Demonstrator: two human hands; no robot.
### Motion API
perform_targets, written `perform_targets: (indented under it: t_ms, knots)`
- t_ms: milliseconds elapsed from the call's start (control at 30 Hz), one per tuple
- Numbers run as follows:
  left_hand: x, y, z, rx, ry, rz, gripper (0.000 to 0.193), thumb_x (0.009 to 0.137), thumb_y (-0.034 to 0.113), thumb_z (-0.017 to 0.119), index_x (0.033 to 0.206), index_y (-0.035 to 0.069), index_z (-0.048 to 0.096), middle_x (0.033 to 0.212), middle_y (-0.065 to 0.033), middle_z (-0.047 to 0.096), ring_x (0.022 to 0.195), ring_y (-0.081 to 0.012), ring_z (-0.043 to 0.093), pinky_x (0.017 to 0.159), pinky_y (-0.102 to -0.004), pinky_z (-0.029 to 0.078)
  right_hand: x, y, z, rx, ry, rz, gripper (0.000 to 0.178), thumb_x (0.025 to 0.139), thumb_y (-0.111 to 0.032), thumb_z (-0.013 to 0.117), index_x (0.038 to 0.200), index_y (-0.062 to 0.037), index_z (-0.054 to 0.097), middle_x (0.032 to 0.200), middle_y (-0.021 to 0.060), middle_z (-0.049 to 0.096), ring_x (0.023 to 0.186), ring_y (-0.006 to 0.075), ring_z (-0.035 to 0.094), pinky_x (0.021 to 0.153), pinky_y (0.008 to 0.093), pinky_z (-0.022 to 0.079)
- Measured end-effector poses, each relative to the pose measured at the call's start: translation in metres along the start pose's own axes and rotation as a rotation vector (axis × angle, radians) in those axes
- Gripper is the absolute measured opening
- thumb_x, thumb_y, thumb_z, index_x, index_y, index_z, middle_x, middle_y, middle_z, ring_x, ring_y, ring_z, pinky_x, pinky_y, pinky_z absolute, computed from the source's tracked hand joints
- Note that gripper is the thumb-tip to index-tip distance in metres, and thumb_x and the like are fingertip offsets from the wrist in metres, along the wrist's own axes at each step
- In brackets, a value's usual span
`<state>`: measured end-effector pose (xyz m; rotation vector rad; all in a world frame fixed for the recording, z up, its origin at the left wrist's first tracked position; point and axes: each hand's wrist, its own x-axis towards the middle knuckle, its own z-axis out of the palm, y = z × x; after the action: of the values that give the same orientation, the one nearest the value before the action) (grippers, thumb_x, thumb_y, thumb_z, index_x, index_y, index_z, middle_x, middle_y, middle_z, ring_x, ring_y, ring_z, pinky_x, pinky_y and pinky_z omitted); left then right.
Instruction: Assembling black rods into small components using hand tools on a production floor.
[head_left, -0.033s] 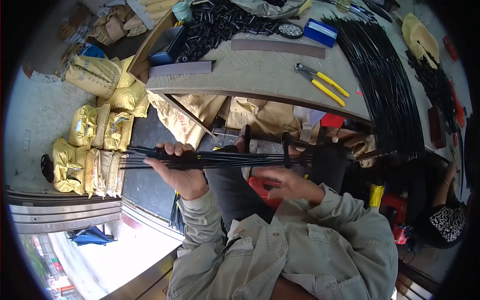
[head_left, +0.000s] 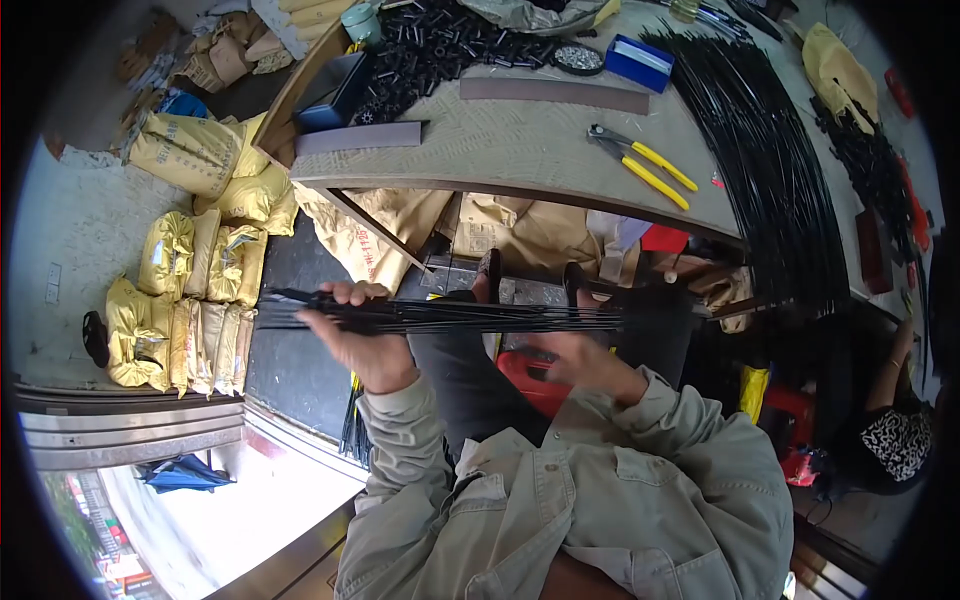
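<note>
Across my lap lies a bundle of thin black rods [head_left: 470, 318], held roughly level. My left hand [head_left: 362, 345] is wrapped round it near its left end, thumb below and fingers over the top. The rod tips fan out slightly beyond that hand. My right hand [head_left: 585, 362] is just below the right part of the bundle, its fingers smeared by motion. Whether it touches the rods I cannot tell. The bundle's right end blurs into the dark trouser leg.
On the workbench [head_left: 520, 145] lie yellow-handled cutters [head_left: 655, 175], a blue box [head_left: 640, 62], a heap of black tubular pieces [head_left: 450, 45] and a large spread of black rods [head_left: 765, 150]. Yellow sacks [head_left: 190, 255] stand at left. A co-worker's arm [head_left: 893, 370] shows at right.
The right hand's fingers have shifted slightly and blurred more. The rods at the left end sit closer together and a little higher. The left hand keeps its grip.
</note>
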<state>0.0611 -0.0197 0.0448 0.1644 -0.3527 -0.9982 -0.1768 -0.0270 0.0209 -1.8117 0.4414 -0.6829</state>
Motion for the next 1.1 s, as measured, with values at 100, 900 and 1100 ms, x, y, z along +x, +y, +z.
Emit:
perform_targets:
  t_ms: [100, 900, 1100]
  knots:
    - [-0.006, -0.035, -0.056, 0.185, 0.207, -0.252, 0.051, 0.087, 0.051, 0.039, 0.103, 0.002, 0.046, 0.091, -0.0105, 0.056, 0.080, -0.0213, 0.054, 0.080, -0.0351, 0.043, 0.024, -0.020, -0.013, 0.717, 0.875, -0.179, 0.029, 0.077, -0.019, 0.065, 0.096, 0.0007, 0.055, 0.095, 0.0097, 0.060, 0.093, 0.0202, 0.057, 0.079, 0.0310, 0.045]
    - [-0.057, -0.056, 0.068, 0.866, -0.285, -0.223, 0.011, 0.082, 0.000, 0.057, 0.092, -0.004, 0.054, 0.091, -0.0067, 0.059, 0.077, -0.0093, 0.054, 0.071, -0.0206, 0.042, 0.027, -0.006, -0.014, 0.524, 0.433, -0.116, 0.036, 0.077, -0.020, 0.068, 0.100, 0.0034, 0.054, 0.096, 0.0062, 0.051, 0.078, 0.0084, 0.051, 0.067, 0.0212, 0.042]
    - [-0.046, -0.046, 0.054, 0.866, -0.468, -0.315, 0.016, 0.082, 0.002, 0.057, 0.096, -0.003, 0.051, 0.087, -0.0067, 0.059, 0.075, -0.0093, 0.053, 0.069, -0.0205, 0.042, 0.036, -0.008, -0.013, 0.643, 0.432, -0.115, 0.047, 0.071, -0.035, 0.071, 0.092, 0.0030, 0.054, 0.082, 0.0040, 0.050, 0.067, 0.0085, 0.048, 0.060, 0.0221, 0.040]
